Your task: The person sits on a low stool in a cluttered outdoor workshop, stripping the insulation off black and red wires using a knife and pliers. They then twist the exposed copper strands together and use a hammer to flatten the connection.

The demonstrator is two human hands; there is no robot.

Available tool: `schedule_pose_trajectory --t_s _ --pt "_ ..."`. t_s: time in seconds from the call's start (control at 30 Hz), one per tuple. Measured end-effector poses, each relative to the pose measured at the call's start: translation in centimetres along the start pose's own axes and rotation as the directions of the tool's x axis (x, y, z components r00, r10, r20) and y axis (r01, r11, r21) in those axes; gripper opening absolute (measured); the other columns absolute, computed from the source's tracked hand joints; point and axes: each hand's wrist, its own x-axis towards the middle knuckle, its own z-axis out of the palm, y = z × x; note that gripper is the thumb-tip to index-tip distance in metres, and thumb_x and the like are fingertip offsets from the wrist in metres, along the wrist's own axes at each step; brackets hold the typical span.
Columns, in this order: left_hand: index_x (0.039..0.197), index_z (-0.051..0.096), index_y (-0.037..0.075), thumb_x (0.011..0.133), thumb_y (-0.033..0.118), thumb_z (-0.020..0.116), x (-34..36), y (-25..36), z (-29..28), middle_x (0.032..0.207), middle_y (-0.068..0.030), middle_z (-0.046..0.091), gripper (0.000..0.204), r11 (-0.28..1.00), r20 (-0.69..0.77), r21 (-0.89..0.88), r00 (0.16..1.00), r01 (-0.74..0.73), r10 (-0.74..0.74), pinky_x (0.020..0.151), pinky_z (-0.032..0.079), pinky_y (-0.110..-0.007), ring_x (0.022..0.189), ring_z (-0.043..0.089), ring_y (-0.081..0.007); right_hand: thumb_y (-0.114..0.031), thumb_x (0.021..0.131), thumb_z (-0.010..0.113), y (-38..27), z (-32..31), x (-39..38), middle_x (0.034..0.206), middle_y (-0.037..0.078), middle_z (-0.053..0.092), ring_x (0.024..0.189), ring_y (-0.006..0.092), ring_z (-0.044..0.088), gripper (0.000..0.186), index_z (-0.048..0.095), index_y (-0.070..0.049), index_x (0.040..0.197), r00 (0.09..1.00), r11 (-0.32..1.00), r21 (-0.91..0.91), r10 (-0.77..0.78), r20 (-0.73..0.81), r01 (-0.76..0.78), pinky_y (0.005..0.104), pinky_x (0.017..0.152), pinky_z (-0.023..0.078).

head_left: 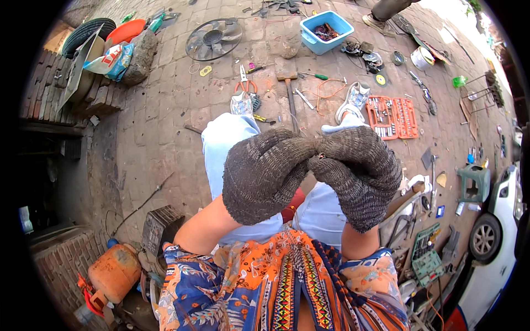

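Observation:
My left hand (265, 176) and my right hand (360, 172), both in dark grey knitted gloves, meet at the fingertips above my legs (320, 207) in light blue trousers. Their fingers are pinched together around a tiny item (321, 156) that I cannot make out. Below them, a red surface (292, 204) shows between my legs. Beyond my hands lie a wooden-handled mallet (287, 83), orange-handled pliers (243, 85), a green screwdriver (314, 75) and an orange socket set case (390, 117).
A blue tub (317, 44) and a fan (214, 41) lie ahead, near another person's leg (383, 14). At left are stacked bricks (47, 80) and an orange tank (113, 273). At right are a stool (472, 182), a green tool case (425, 254) and a white car (499, 265).

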Motion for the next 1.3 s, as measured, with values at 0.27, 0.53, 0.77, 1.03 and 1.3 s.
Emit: schedule_pose_trajectory --t_s 0.27,0.53,0.77,1.03,1.3 --pt "0.103 0.063 0.006 0.073 0.003 0.066 0.0 1.5 0.9 0.083 -0.0130 0.063 0.030 0.972 -0.020 -0.216 0.995 0.092 -0.099 0.060 0.049 -0.037 0.069 0.062 -0.0299 0.007 0.060 0.077 0.5 -0.7 -0.7 0.077 0.009 0.062 0.065 0.0145 0.060 0.023 0.065 0.004 0.079 0.995 0.979 0.185 0.094 -0.018 -0.089 0.0259 0.054 0.049" --pt "0.095 0.063 0.003 0.072 0.004 0.068 0.2 -0.1 1.1 0.084 -0.0159 0.063 0.023 0.986 0.126 -0.063 0.981 0.155 -0.146 0.066 0.049 -0.038 0.074 0.062 -0.0329 0.006 0.068 0.074 0.3 -1.9 0.9 0.083 0.009 0.062 0.067 0.0135 0.059 0.021 0.065 0.003 0.087 0.912 0.914 0.129 0.356 0.204 -0.385 0.0256 0.056 0.049" --pt "0.093 0.064 0.006 0.072 0.014 0.069 -0.5 -1.2 1.4 0.079 -0.0105 0.061 0.023 0.997 0.106 -0.069 0.994 0.036 -0.029 0.053 0.046 -0.038 0.064 0.060 -0.0284 0.004 0.074 0.071 1.1 -2.0 1.0 0.081 0.008 0.063 0.071 0.0144 0.063 0.017 0.065 0.003 0.090 0.942 0.968 0.112 0.186 0.281 -0.224 0.0252 0.062 0.052" --pt "0.096 0.064 0.007 0.069 0.012 0.070 -1.4 -1.5 3.9 0.080 -0.0109 0.062 0.028 0.998 -0.115 -0.043 0.992 0.053 -0.058 0.054 0.048 -0.037 0.065 0.062 -0.0283 -0.001 0.082 0.066 1.7 -1.0 -0.2 0.083 0.007 0.065 0.070 0.0119 0.063 0.015 0.063 0.003 0.096 0.862 0.802 0.327 0.497 0.101 -0.501 0.0225 0.062 0.053" --pt "0.095 0.065 0.005 0.069 0.009 0.070 -0.6 -1.6 2.6 0.083 -0.0120 0.065 0.027 0.972 0.034 0.234 0.999 0.026 -0.035 0.060 0.050 -0.036 0.069 0.063 -0.0281 -0.003 0.078 0.070 1.9 -1.4 0.4 0.083 0.006 0.067 0.073 0.0090 0.062 0.017 0.067 0.001 0.094 0.956 0.959 -0.119 0.270 0.113 -0.257 0.0223 0.064 0.051"
